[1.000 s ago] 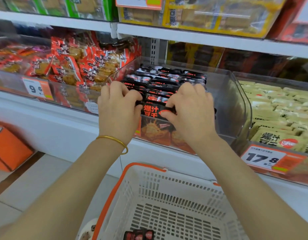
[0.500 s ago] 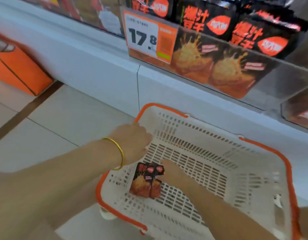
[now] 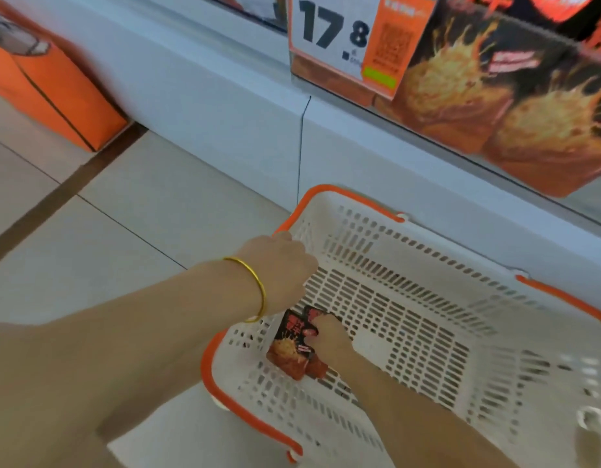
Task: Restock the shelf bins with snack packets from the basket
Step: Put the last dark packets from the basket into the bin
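A white basket (image 3: 424,261) with orange rim stands on the floor below the shelf. Two black-and-red snack packets (image 3: 287,351) lie together at its bottom left. My right hand (image 3: 327,336) reaches down inside and grips them, thumb on the front face, fingers curled over their top edge. My left hand (image 3: 280,273), with a gold bangle on the wrist, is curled over the basket's left rim; its fingertips are hidden. The clear shelf bin (image 3: 495,106) above holds more of the same packets.
A price tag reading 17.8 (image 3: 336,28) hangs on the bin's front. The white shelf base (image 3: 224,106) runs behind the basket. An orange box (image 3: 56,86) sits on the tiled floor at far left.
Both hands left the shelf bin and came down to the basket. My right hand has closed on the packets at the bottom; my left hand stays at the left rim.
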`<state>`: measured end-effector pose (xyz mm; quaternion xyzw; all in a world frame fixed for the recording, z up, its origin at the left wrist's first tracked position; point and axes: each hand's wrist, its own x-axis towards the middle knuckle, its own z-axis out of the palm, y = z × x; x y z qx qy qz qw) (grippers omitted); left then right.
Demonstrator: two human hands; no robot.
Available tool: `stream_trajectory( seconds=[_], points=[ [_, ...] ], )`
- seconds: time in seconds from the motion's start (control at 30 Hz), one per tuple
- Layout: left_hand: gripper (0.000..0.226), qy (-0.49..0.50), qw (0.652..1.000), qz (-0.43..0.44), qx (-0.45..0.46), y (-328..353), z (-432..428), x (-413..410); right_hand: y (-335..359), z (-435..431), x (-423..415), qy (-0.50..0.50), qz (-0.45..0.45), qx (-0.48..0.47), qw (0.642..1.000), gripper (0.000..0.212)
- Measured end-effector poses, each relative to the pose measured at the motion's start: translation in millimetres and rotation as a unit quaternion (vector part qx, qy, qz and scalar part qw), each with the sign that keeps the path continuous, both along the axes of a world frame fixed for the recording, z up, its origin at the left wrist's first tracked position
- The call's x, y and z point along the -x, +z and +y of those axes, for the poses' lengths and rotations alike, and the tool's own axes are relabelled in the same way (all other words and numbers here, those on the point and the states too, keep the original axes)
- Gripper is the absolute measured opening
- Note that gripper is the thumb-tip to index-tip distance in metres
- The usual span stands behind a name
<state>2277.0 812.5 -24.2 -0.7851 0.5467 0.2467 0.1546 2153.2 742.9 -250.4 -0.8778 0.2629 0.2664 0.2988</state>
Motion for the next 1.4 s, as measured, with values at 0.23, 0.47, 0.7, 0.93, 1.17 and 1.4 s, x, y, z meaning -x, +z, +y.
stream_trajectory(
  seconds=[0.23, 0.47, 0.7, 0.93, 1.17, 1.4],
  points=[
    [0.047, 0.043, 0.998, 0.030, 0.023, 24.7, -36.9, 12.2, 144.1, -68.5, 20.1, -0.080, -0.126, -0.186, 0.971, 0.010],
    [0.023, 0.063, 0.933, 0.163, 0.316, 119.9, -85.9, 22.8, 304.0, -125.5, 64.7, -0.257, -0.475, -0.187, 0.820, 0.028],
    [0.021, 0.055, 0.712, 0.292, 0.636, 181.2, -106.2, 36.9, 403.5, -132.5, 64.5, -0.208, -0.668, -0.032, 0.714, 0.028],
    [0.020, 0.082, 0.687, 0.262, 0.672, 175.2, -117.6, 32.4, 406.7, -135.0, 50.0, -0.201, -0.651, 0.126, 0.721, 0.019],
    [0.031, 0.063, 0.714, 0.222, 0.661, 160.7, -121.2, 30.9, 392.7, -140.7, 49.4, -0.198, -0.587, 0.203, 0.759, 0.020],
    [0.013, 0.030, 0.741, 0.000, 0.670, 157.0, -127.8, 18.3, 392.5, -142.3, 42.7, -0.158, -0.493, 0.313, 0.796, 0.021]
  ],
)
